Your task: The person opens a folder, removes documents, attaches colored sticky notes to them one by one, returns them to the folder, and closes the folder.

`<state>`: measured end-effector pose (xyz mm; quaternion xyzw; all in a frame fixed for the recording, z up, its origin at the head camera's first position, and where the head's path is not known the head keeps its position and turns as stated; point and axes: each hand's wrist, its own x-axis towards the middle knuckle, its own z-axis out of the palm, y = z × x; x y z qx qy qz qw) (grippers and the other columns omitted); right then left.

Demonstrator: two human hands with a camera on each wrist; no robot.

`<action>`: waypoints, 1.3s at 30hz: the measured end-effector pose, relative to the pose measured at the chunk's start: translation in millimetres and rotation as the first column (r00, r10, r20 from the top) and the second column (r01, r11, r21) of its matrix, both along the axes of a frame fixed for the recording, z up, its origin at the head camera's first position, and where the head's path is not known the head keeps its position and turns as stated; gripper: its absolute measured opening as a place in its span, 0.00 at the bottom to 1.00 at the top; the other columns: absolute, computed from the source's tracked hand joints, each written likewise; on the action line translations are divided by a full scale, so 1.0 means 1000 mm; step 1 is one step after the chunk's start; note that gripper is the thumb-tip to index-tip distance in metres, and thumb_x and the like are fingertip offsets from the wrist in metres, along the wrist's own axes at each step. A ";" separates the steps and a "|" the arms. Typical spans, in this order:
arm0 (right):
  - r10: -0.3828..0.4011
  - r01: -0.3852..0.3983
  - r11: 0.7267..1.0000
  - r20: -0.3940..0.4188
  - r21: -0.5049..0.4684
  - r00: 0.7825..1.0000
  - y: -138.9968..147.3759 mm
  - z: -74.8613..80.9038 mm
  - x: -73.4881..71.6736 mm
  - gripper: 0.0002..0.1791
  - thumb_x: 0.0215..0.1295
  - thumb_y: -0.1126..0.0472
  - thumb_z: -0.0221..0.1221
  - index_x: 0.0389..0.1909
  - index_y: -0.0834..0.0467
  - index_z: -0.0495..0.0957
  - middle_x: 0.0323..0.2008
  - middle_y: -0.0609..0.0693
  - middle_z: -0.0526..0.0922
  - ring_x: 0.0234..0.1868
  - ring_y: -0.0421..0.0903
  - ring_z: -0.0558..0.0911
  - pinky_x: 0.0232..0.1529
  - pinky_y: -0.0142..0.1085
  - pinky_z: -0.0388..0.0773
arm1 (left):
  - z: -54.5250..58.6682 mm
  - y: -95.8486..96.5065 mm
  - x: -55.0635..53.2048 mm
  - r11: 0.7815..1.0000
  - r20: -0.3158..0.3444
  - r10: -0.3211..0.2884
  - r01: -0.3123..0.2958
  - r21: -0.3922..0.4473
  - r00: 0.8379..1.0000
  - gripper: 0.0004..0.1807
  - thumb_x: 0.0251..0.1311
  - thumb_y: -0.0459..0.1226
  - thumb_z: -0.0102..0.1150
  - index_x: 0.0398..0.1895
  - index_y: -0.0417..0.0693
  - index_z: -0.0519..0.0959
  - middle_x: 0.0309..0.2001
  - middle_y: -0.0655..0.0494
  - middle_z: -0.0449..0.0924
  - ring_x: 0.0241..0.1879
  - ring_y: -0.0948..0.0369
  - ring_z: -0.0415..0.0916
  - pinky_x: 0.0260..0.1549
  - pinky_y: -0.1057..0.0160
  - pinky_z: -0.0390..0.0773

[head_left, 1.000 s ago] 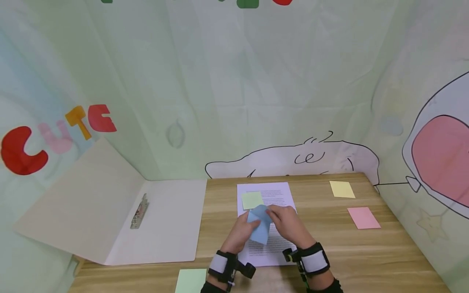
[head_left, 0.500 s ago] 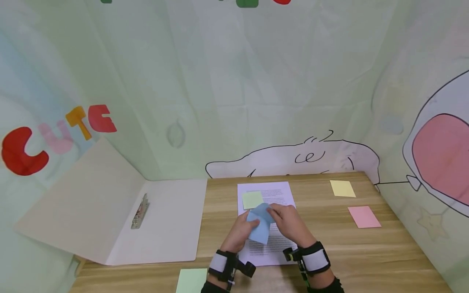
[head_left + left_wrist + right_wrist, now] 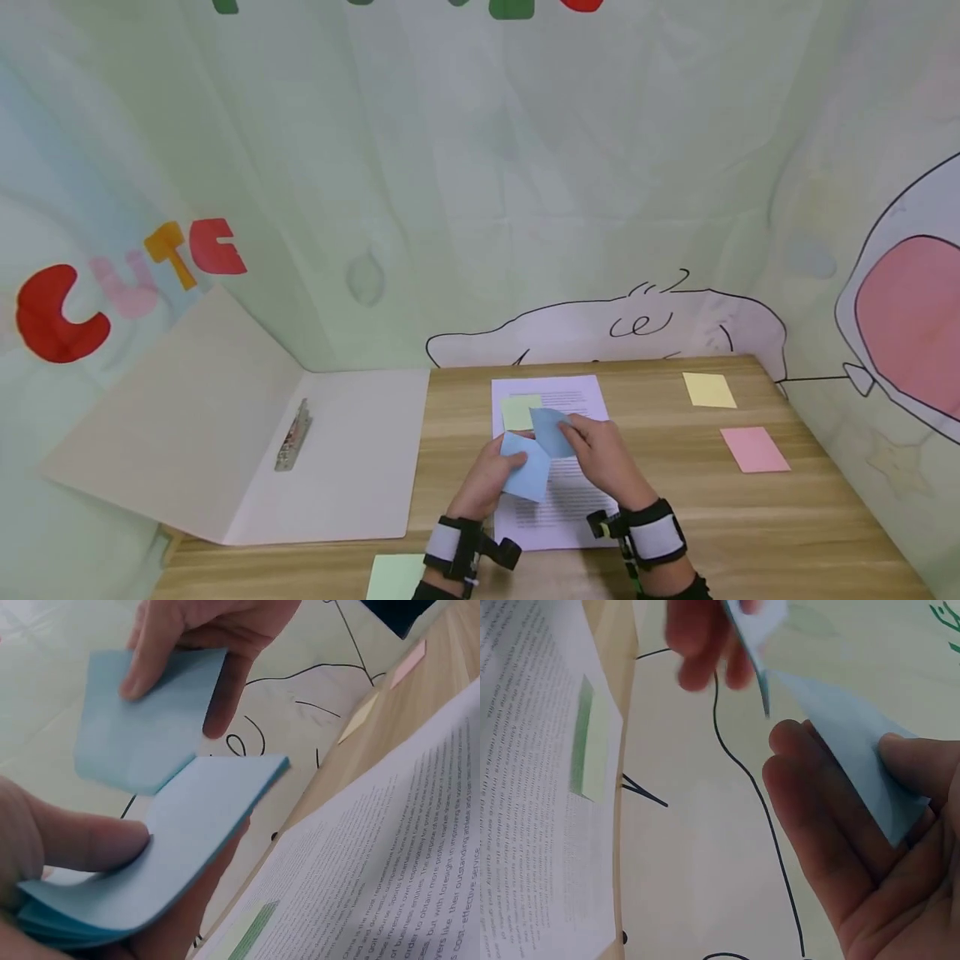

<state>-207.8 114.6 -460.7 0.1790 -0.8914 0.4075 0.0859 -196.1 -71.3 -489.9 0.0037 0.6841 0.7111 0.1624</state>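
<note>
My left hand [image 3: 478,482] grips a blue sticky note pad [image 3: 528,473], its thumb lying across the top sheet. Between thumb and fingers, my right hand [image 3: 613,467] pinches a single blue sticky note [image 3: 549,432], raised beside the pad's far edge. In the left wrist view the loose note [image 3: 124,739] meets or overlaps the pad's [image 3: 202,810] far corner; whether it still sticks there I cannot tell. Below both hands lies a printed page [image 3: 573,521], bearing a green sticky note [image 3: 516,412] near its top left.
An open folder with a metal clip [image 3: 293,435] stands at left, its cover [image 3: 180,417] leaning on the backdrop. Yellow [image 3: 708,390] and pink [image 3: 754,450] sticky notes lie at the right of the wooden table [image 3: 675,533]. A green pad [image 3: 395,577] sits at the front edge.
The right hand has drawn the top blue note up and to the right, away from the pad, where before it was lifting its edge. The left hand keeps its hold.
</note>
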 end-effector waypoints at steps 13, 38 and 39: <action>-0.109 0.115 0.988 0.069 -0.106 0.992 0.010 0.005 0.002 0.10 0.70 0.63 0.53 0.32 0.60 0.81 0.31 0.53 0.82 0.30 0.42 0.76 0.30 0.37 0.76 | 0.006 -0.011 0.005 0.987 -0.076 0.080 -0.089 -0.131 0.994 0.17 0.66 0.30 0.46 0.56 0.38 0.73 0.50 0.45 0.76 0.43 0.55 0.73 0.41 0.55 0.74; -0.016 0.019 0.974 -0.013 0.224 1.000 0.020 -0.009 0.001 0.11 0.63 0.66 0.59 0.44 0.61 0.84 0.42 0.53 0.85 0.46 0.48 0.82 0.43 0.44 0.78 | 0.020 -0.135 0.061 0.824 -0.137 0.228 -0.266 -0.500 0.964 0.17 0.52 0.27 0.50 0.48 0.34 0.70 0.42 0.42 0.74 0.34 0.52 0.71 0.28 0.60 0.70; -0.008 0.012 0.973 -0.016 0.229 1.000 0.021 -0.010 0.002 0.10 0.63 0.66 0.59 0.44 0.60 0.84 0.42 0.53 0.85 0.46 0.49 0.82 0.45 0.45 0.77 | 0.018 -0.141 0.065 0.815 -0.129 0.236 -0.268 -0.514 0.963 0.18 0.52 0.27 0.50 0.48 0.34 0.70 0.42 0.42 0.74 0.35 0.52 0.70 0.28 0.60 0.70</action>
